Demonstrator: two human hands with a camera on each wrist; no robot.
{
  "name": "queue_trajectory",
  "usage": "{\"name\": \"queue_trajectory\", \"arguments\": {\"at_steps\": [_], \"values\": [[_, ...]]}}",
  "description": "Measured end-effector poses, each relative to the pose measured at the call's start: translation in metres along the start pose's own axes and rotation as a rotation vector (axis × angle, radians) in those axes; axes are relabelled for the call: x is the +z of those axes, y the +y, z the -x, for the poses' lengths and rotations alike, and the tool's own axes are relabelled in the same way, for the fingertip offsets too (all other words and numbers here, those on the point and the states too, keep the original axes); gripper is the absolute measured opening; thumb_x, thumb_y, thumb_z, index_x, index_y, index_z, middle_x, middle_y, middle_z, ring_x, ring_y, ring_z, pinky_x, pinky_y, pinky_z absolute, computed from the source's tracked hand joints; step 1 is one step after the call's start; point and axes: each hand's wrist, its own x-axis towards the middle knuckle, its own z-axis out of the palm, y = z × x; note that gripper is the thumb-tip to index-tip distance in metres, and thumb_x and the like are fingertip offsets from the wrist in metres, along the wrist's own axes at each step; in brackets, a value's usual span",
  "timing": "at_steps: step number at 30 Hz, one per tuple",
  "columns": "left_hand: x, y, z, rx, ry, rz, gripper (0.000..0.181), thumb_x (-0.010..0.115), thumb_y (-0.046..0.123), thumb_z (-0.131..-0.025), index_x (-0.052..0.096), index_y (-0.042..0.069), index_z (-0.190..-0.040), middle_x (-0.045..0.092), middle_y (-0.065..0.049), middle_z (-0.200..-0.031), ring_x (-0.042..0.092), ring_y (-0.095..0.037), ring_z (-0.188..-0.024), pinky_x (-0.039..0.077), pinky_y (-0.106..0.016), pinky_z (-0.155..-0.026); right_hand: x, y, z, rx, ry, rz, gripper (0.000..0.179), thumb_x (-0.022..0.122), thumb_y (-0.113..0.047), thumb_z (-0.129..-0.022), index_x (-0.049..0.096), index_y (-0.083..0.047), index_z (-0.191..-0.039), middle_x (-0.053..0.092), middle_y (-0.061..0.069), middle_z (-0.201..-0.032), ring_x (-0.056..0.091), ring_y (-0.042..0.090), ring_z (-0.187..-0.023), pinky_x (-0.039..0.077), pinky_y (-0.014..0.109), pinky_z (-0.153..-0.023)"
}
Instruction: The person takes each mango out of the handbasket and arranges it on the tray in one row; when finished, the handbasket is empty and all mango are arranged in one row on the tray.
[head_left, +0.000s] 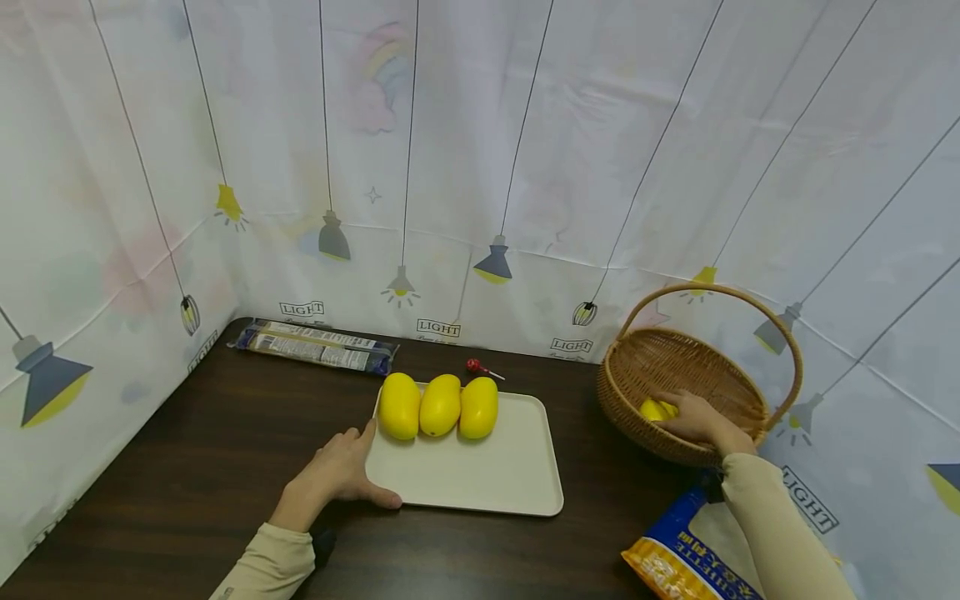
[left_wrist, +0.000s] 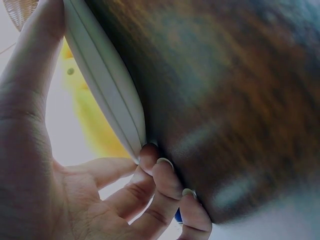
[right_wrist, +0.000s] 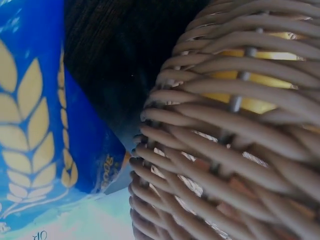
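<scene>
Three yellow mangoes [head_left: 439,405] lie side by side along the back left of a cream tray [head_left: 487,475]. My left hand [head_left: 334,470] holds the tray's front left corner, thumb along the front edge and fingers at the left side; the left wrist view shows fingertips bent at its rim. Inside a wicker basket [head_left: 637,417] on the right, my right hand [head_left: 697,419] grips another yellow mango [head_left: 654,409], partly covered by the fingers. Through the weave [right_wrist: 220,140] in the right wrist view, yellow shows, while most of that hand is hidden.
A blue and yellow pasta bag [head_left: 686,546] lies under the right forearm, in front of the basket. Behind the tray are a red lollipop [head_left: 474,366] and a long packet [head_left: 318,346]. The basket's tall handle [head_left: 711,288] arches above it. A printed curtain [head_left: 480,167] borders the dark table.
</scene>
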Motion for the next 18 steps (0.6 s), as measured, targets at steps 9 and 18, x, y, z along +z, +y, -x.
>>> {"name": "queue_trajectory", "arguments": {"at_steps": [9, 18], "values": [[0.0006, 0.0001, -0.0003, -0.005, 0.0, -0.002, 0.136, 0.086, 0.071, -0.058, 0.025, 0.002, -0.158, 0.052, -0.03, -0.138, 0.055, -0.044, -0.122, 0.047, -0.063, -0.098, 0.0055, 0.002, -0.006, -0.061, 0.035, 0.015, 0.06, 0.075, -0.027, -0.088, 0.057, 0.007, -0.134, 0.053, 0.042, -0.128, 0.053, 0.059, -0.115, 0.047, 0.065, -0.091], [0.0008, -0.0001, 0.0001, -0.01, 0.001, -0.002, 0.137, 0.086, 0.072, -0.057, 0.025, 0.003, -0.159, 0.053, -0.029, -0.137, 0.056, -0.043, -0.121, 0.048, -0.061, -0.097, 0.0059, 0.0027, -0.0087, -0.112, 0.076, 0.045, 0.058, 0.078, -0.027, -0.085, 0.061, 0.007, -0.129, 0.059, 0.038, -0.121, 0.059, 0.052, -0.107, 0.049, 0.062, -0.087]]}}
